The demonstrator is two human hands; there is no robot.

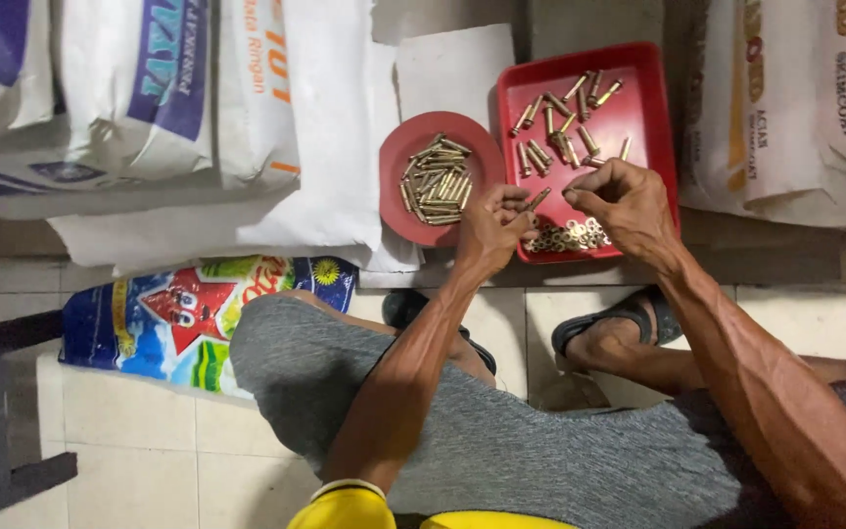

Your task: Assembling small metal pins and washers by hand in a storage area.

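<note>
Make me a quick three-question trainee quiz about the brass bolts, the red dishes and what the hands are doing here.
1. True or false: the round red plastic plate holds a pile of brass-coloured bolts.
2. Which container holds the heap of small metal washers? A) round plate B) rectangular red plastic tray C) the tiled floor
3. Fill in: the left hand pinches a single ____ while the right hand closes in beside it.

Key: 1 true; 2 B; 3 bolt

Washers point(568, 236) partly behind right hand point(624, 204)
</note>
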